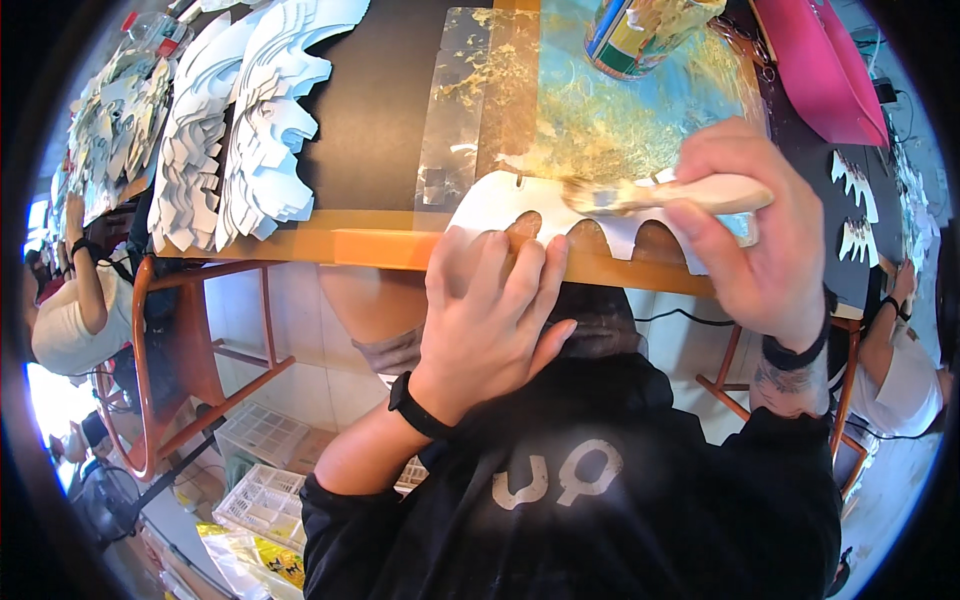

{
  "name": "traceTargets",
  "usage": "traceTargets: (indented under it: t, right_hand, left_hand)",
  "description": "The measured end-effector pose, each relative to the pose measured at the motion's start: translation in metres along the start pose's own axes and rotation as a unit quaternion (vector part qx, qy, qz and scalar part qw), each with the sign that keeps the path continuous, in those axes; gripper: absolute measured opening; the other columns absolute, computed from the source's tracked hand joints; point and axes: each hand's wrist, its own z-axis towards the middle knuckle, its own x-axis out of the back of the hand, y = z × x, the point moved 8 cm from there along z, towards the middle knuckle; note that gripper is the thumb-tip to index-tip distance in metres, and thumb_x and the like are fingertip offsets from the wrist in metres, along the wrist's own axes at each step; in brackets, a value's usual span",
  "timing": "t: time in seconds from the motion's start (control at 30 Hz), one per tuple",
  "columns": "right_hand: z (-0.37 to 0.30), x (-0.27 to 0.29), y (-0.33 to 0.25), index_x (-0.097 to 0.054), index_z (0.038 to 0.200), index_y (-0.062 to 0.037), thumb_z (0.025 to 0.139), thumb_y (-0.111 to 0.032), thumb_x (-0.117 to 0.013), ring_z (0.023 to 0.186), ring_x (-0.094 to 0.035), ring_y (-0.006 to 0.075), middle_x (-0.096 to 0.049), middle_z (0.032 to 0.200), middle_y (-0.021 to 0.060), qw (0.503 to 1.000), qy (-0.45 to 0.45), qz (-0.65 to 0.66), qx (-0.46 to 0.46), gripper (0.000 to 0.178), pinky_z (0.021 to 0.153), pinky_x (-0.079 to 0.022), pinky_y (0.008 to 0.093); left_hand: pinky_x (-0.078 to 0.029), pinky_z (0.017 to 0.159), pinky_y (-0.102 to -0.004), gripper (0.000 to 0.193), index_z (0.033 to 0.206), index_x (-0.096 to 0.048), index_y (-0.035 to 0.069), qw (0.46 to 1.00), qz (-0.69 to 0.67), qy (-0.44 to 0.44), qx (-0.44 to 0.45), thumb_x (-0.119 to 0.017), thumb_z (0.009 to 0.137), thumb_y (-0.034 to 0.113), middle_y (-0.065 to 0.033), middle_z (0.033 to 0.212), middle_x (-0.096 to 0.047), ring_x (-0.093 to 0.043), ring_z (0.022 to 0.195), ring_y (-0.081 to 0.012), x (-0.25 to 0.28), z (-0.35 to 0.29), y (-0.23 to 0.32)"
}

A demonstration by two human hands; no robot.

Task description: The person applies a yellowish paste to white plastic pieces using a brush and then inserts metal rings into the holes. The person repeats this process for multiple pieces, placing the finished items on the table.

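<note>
My right hand [765, 245] grips a brush [722, 193] by its pale wooden handle. The bristles rest on a white scalloped piece [478, 208], perhaps paper or card, with arched cut-outs along its near side. That piece lies along the table's front edge. My left hand [490, 320] has its fingers stretched out and spread, the tips pressing on the left part of the piece. Under and behind it is a sheet [560, 120] smeared with yellowish, glue-like stuff. A can [628, 45] with a smeared rim stands on the sheet.
Stacks of white scalloped pieces [270, 130] lie at the left, with more piled [120, 120] beyond. At the right are a pink container [815, 70], scissors [765, 68] and small white cut pieces [855, 190]. An orange-framed stool [190, 340] stands lower left; other people work at both sides.
</note>
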Motion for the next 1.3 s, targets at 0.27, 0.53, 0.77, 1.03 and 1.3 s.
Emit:
traceTargets:
  t: [0.27, 0.53, 0.77, 1.03, 1.3]
  right_hand:
    - [0.003, 0.004, -0.009, -0.061, 0.106, 0.0008, 0.091, -0.003, -0.071, 0.087, -0.058, 0.0232, -0.061, 0.098, 0.0134, 0.999, 0.009, 0.001, 0.041, 0.018, 0.08, -0.048, 0.0352]
    - [-0.003, 0.02, -0.008, -0.061, 0.105, 0.0005, 0.09, -0.003, -0.071, 0.087, -0.061, 0.0248, -0.062, 0.095, 0.0141, 0.998, 0.049, -0.006, 0.035, 0.018, 0.08, -0.049, 0.0354]
    - [-0.01, 0.021, 0.004, -0.062, 0.108, 0.0014, 0.091, -0.005, -0.069, 0.087, -0.058, 0.025, -0.061, 0.099, 0.0152, 1.0, 0.0, 0.023, -0.013, 0.019, 0.081, -0.048, 0.0372]
    - [-0.008, 0.005, 0.002, -0.062, 0.104, 0.0007, 0.089, -0.001, -0.069, 0.084, -0.058, 0.0227, -0.061, 0.097, 0.0134, 0.999, -0.02, 0.017, 0.02, 0.017, 0.077, -0.047, 0.0354]
    - [-0.028, 0.082, 0.012, -0.06, 0.114, 0.0041, 0.099, -0.003, -0.059, 0.09, -0.057, 0.0155, -0.063, 0.109, 0.015, 0.989, 0.127, 0.065, 0.025, 0.017, 0.08, -0.045, 0.0294]
  left_hand:
    - [-0.027, 0.115, -0.0606, 0.065, 0.142, -0.061, 0.004, 1.0, -0.006, 0.002, -0.001, -0.065, 0.091, 0.044, -0.0112, 0.13, -0.054, -0.049, 0.127, -0.0326, 0.001, 0.001, 0.001]
    - [-0.027, 0.116, -0.0606, 0.066, 0.142, -0.061, 0.005, 1.0, 0.002, 0.01, 0.0, -0.067, 0.089, 0.043, -0.0111, 0.132, -0.053, -0.048, 0.128, -0.033, -0.001, -0.001, 0.001]
    - [-0.027, 0.116, -0.0609, 0.067, 0.143, -0.06, 0.005, 1.0, -0.002, -0.002, -0.006, -0.068, 0.088, 0.043, -0.0115, 0.133, -0.051, -0.047, 0.129, -0.0336, 0.001, -0.001, -0.001]
    - [-0.027, 0.116, -0.0618, 0.071, 0.145, -0.058, 0.004, 1.0, 0.023, -0.02, -0.005, -0.069, 0.087, 0.044, -0.0122, 0.134, -0.051, -0.047, 0.128, -0.0347, -0.004, -0.002, 0.001]
    - [-0.023, 0.115, -0.0609, 0.061, 0.143, -0.062, 0.011, 0.994, 0.105, -0.014, 0.036, -0.064, 0.092, 0.044, -0.0083, 0.135, -0.055, -0.043, 0.134, -0.0299, 0.009, 0.0, 0.012]
